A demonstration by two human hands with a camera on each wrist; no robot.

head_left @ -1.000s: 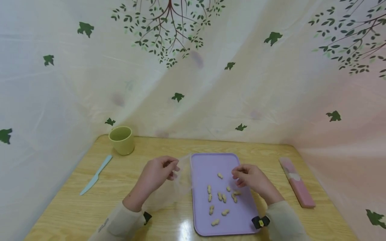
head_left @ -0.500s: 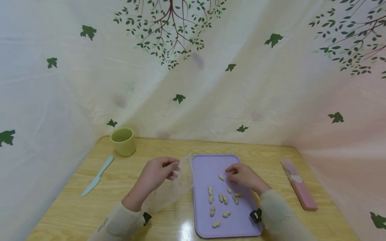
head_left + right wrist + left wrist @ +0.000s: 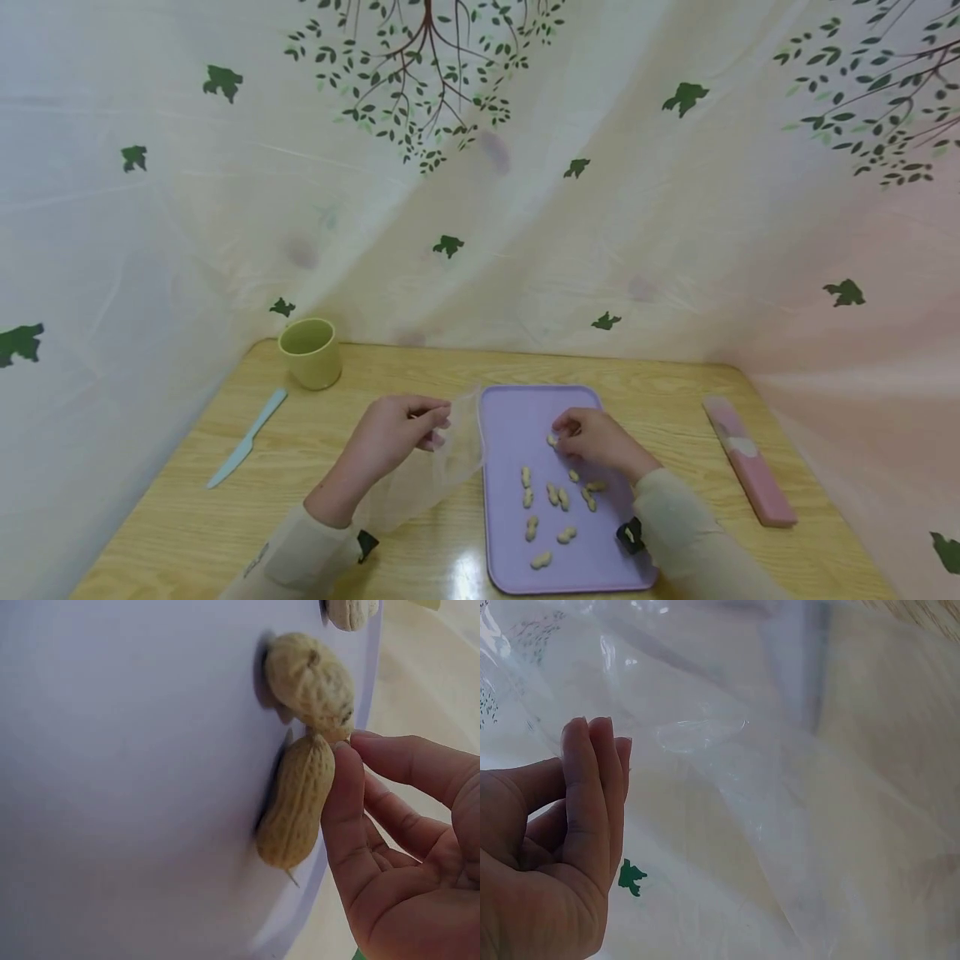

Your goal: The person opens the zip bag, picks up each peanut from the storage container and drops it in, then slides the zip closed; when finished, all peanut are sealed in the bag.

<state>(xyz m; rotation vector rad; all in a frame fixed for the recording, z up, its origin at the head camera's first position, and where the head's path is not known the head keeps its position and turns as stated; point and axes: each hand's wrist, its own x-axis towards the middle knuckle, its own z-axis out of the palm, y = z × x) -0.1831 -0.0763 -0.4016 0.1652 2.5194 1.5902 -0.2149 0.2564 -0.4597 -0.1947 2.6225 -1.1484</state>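
Note:
My left hand (image 3: 392,429) pinches the edge of a clear plastic bag (image 3: 431,479) between thumb and fingers; the bag hangs to the left of the tray and fills much of the left wrist view. Over the lilac tray (image 3: 525,408), my right hand (image 3: 600,442) has its thumb and index fingertips at a peanut (image 3: 552,440) in the far half, apparently pinching it. In the right wrist view the fingertips nearly meet, close to an unshelled peanut (image 3: 296,802) and another rounded peanut (image 3: 311,679). Several more peanuts (image 3: 540,560) lie scattered on the tray.
A green cup (image 3: 310,358) stands at the back left of the wooden table (image 3: 397,362). In front of it lies a pale blue knife (image 3: 246,439). On the right rests a long pink case (image 3: 750,467). Printed cloth (image 3: 525,275) hangs behind the table.
My right hand has moved left and down over the tray to a peanut, its fingertips coming together there. The left hand keeps hold of the bag, nearly still.

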